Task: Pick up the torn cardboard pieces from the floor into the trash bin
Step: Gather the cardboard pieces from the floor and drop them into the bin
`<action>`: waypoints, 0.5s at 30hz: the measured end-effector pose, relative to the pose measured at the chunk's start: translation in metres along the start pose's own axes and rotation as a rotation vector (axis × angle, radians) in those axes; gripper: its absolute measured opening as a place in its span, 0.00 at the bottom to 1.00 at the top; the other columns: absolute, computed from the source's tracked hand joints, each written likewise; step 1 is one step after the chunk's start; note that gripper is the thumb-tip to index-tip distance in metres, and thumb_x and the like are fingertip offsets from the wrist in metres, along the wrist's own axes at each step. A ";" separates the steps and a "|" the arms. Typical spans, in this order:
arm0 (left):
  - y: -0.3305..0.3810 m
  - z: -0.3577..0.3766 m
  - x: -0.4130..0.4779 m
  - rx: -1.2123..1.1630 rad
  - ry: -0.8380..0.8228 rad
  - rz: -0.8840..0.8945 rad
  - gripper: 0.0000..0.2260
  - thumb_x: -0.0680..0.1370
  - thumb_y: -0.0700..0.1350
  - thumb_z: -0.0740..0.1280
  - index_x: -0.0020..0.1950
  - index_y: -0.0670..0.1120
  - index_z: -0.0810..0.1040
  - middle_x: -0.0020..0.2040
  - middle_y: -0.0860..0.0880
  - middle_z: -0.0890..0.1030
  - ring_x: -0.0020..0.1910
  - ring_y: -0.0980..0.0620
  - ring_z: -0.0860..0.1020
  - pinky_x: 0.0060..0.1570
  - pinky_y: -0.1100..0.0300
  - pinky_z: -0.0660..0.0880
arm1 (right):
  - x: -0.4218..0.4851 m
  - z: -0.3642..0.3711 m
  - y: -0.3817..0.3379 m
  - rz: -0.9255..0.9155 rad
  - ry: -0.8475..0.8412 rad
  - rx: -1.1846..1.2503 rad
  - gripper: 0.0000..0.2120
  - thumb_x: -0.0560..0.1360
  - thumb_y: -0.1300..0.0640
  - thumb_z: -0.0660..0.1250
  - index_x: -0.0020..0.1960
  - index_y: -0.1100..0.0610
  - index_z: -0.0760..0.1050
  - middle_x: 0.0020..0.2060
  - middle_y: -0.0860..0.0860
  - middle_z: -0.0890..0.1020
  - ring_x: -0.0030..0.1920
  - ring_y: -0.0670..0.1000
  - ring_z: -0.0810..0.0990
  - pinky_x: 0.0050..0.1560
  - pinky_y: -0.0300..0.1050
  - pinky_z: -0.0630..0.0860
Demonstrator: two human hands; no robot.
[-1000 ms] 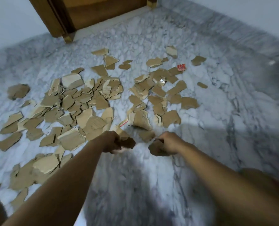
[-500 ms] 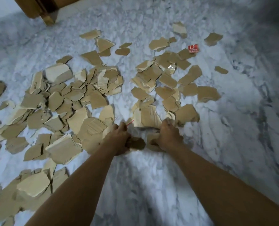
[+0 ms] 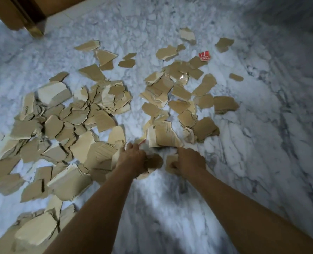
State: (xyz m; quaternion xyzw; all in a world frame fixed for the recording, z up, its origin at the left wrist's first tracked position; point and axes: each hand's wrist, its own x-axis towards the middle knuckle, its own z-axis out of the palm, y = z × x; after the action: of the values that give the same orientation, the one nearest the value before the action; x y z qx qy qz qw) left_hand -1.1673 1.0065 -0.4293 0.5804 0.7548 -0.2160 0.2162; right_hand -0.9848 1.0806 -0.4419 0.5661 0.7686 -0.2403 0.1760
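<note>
So the torn cardboard pieces (image 3: 69, 121) are all over the marble floor (image 3: 262, 143). The biggest heap fills the left half of the frame, overlapping tan bits running from the middle left down to the bottom left corner. A second, looser cluster (image 3: 179, 92) sits centre to upper right, with a few strays at its edges. One piece on the far left has dark lettering (image 3: 26, 109) on it, too blurry for me to read properly. There's also a little red scrap (image 3: 204, 55) with a white mark, upper right, just beside the top of that second cluster.

Both arms reach in from the bottom of the frame and meet around the lower middle. The left hand (image 3: 133, 158) has its fingers curled around a brown scrap (image 3: 154, 161), which sticks out to the right of the fist. The right hand (image 3: 188, 160) is just beside it, fingers curled too, gripping a pale scrap (image 3: 170, 161) that pokes out on its left. The two scraps are nearly touching, and I can't tell if either hand has more than one bit tucked in.

Right above the hands lies a bigger printed piece (image 3: 164, 134) with lines of text on it, flat on the floor. A wooden frame (image 3: 14, 10) with a brass-coloured foot takes up the upper left corner.
</note>
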 end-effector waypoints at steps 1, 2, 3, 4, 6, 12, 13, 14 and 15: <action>0.000 0.002 -0.003 -0.016 0.001 0.001 0.28 0.71 0.58 0.73 0.69 0.52 0.73 0.70 0.45 0.66 0.69 0.42 0.64 0.66 0.44 0.66 | -0.005 -0.002 0.002 -0.005 -0.027 -0.027 0.16 0.78 0.46 0.66 0.62 0.53 0.73 0.59 0.54 0.79 0.59 0.57 0.79 0.52 0.48 0.74; 0.000 0.005 -0.007 -0.059 0.007 0.001 0.28 0.72 0.56 0.73 0.69 0.52 0.72 0.71 0.44 0.64 0.69 0.41 0.63 0.65 0.43 0.68 | -0.010 -0.005 0.005 -0.010 -0.078 -0.029 0.18 0.79 0.46 0.65 0.63 0.54 0.71 0.59 0.54 0.79 0.59 0.57 0.79 0.50 0.47 0.72; -0.001 0.007 -0.010 -0.110 0.019 0.006 0.27 0.72 0.54 0.74 0.69 0.53 0.71 0.72 0.43 0.61 0.70 0.41 0.63 0.65 0.43 0.69 | -0.014 -0.014 0.008 -0.010 -0.131 -0.002 0.20 0.80 0.46 0.65 0.65 0.57 0.69 0.61 0.56 0.78 0.60 0.58 0.78 0.50 0.47 0.72; -0.003 0.007 -0.013 -0.155 0.024 0.017 0.26 0.73 0.53 0.74 0.69 0.53 0.72 0.72 0.43 0.60 0.69 0.40 0.64 0.65 0.44 0.71 | -0.013 -0.024 0.013 -0.013 -0.184 0.041 0.24 0.80 0.45 0.65 0.68 0.59 0.67 0.64 0.58 0.76 0.62 0.58 0.77 0.53 0.48 0.72; -0.007 0.008 -0.016 -0.217 0.038 0.039 0.23 0.73 0.53 0.73 0.67 0.53 0.73 0.69 0.42 0.64 0.64 0.41 0.69 0.62 0.47 0.73 | -0.001 -0.053 0.026 -0.048 -0.246 0.067 0.31 0.81 0.44 0.64 0.74 0.63 0.62 0.70 0.62 0.72 0.67 0.60 0.73 0.60 0.48 0.72; -0.006 -0.007 0.001 -0.372 -0.037 0.078 0.23 0.68 0.50 0.77 0.58 0.48 0.71 0.55 0.46 0.77 0.51 0.46 0.78 0.44 0.56 0.77 | 0.059 -0.130 0.065 0.000 -0.161 -0.139 0.37 0.82 0.41 0.57 0.80 0.62 0.47 0.79 0.64 0.48 0.78 0.67 0.51 0.75 0.61 0.58; -0.007 -0.013 0.006 -0.439 -0.078 0.090 0.22 0.67 0.48 0.78 0.56 0.48 0.73 0.52 0.48 0.77 0.49 0.49 0.77 0.41 0.58 0.76 | 0.071 -0.130 0.069 -0.006 -0.165 -0.154 0.36 0.83 0.42 0.57 0.79 0.63 0.46 0.78 0.64 0.47 0.78 0.67 0.49 0.75 0.61 0.57; -0.007 -0.021 0.010 -0.494 -0.127 0.113 0.19 0.68 0.47 0.79 0.53 0.47 0.76 0.49 0.49 0.78 0.46 0.51 0.77 0.40 0.61 0.74 | 0.081 -0.125 0.071 -0.011 -0.167 -0.152 0.36 0.83 0.42 0.56 0.79 0.64 0.47 0.78 0.64 0.47 0.78 0.67 0.48 0.75 0.61 0.55; -0.009 -0.029 0.014 -0.564 -0.178 0.127 0.13 0.68 0.46 0.79 0.49 0.47 0.80 0.43 0.50 0.79 0.42 0.53 0.76 0.39 0.62 0.73 | 0.089 -0.118 0.072 -0.019 -0.180 -0.166 0.37 0.82 0.40 0.56 0.78 0.63 0.47 0.78 0.64 0.47 0.78 0.67 0.47 0.75 0.62 0.54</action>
State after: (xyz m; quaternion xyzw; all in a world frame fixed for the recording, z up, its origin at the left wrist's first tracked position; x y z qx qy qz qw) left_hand -1.1817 1.0318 -0.4134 0.5222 0.7254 -0.0340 0.4472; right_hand -0.9418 1.2353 -0.4050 0.5185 0.7723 -0.2273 0.2881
